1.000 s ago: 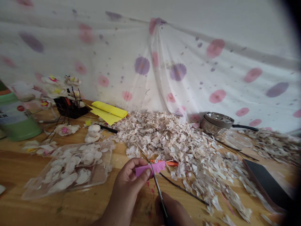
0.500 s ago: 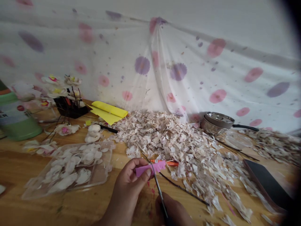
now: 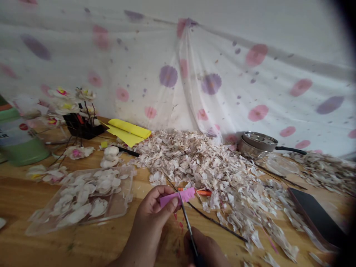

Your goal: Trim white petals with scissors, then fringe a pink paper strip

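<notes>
My left hand (image 3: 157,215) pinches a strip of pink paper (image 3: 187,194) between thumb and fingers. Short slits run along the strip's right part, giving it a fringed edge. In my right hand (image 3: 205,246) is a pair of scissors (image 3: 187,218), its blades pointing up and away, across the paper just right of my left thumb. My right fingers are closed round the handles and mostly hidden. Behind the strip lies an orange tool (image 3: 204,193), partly covered by it. A thin dark stem (image 3: 217,222) rests on the table to the right.
A large heap of pale dried petals (image 3: 194,155) spreads across the table (image 3: 91,246). To the left are a clear plastic tray (image 3: 122,207) of white petals, yellow paper (image 3: 125,131), handmade flowers (image 3: 79,152) and a green tub (image 3: 20,148). A phone (image 3: 314,215) and a lidded pan (image 3: 257,144) are right.
Both hands stay almost in place. The pink strip shifts very slightly, and the scissor blades remain across it.
</notes>
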